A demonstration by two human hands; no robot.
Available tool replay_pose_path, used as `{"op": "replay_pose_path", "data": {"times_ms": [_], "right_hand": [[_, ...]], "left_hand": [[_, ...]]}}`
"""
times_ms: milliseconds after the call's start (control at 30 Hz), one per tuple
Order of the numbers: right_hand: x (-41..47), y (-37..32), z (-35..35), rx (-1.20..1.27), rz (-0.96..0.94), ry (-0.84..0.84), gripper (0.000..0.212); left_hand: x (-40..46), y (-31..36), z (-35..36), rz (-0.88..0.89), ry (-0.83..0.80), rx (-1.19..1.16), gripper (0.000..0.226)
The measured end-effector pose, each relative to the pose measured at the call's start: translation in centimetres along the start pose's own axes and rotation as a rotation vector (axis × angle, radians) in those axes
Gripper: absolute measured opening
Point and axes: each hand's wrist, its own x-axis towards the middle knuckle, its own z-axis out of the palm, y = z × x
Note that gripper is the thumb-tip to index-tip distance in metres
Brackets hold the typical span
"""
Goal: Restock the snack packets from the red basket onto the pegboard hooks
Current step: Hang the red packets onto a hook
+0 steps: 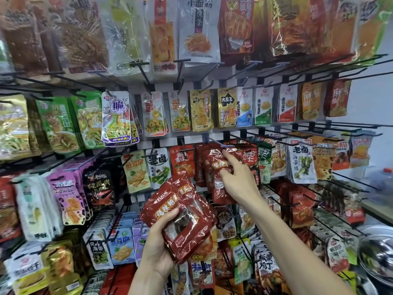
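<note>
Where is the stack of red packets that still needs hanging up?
The stack of red packets sits low in the centre of the head view, gripped by the left hand, just below-left of the right hand.

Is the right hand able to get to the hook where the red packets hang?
Probably yes. The right hand already rests on the hanging red packets, forefinger up near the hook, with nothing between. The left hand holds the spare stack of red packets lower down, out of the way.
</note>
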Motion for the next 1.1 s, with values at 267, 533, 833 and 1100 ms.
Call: {"op": "replay_pose_path", "data": {"times_ms": [267, 533, 833, 1100], "right_hand": [[0.1, 0.6, 0.0, -0.035, 0.016, -0.012, 0.065], [0.3, -0.3, 0.0, 0.01, 0.029, -0.048, 0.065], [0.0, -0.9, 0.0, -0.055, 0.019, -0.063, 0.073], [0.4, -1.6, -0.3, 0.198, 0.097, 0.058, 0.032]], "left_hand": [[0.3, 0.2, 0.0, 0.019, 0.001, 0.01, 0.033], [0.5, 0.0, 0.2, 0.025, 0.003, 0.018, 0.034], [0.2, 0.2, 0.4, 0.02, 0.0, 0.023, 0.03], [-0.2, -0.3, 0.5, 0.016, 0.001, 0.031, 0.033]]}}
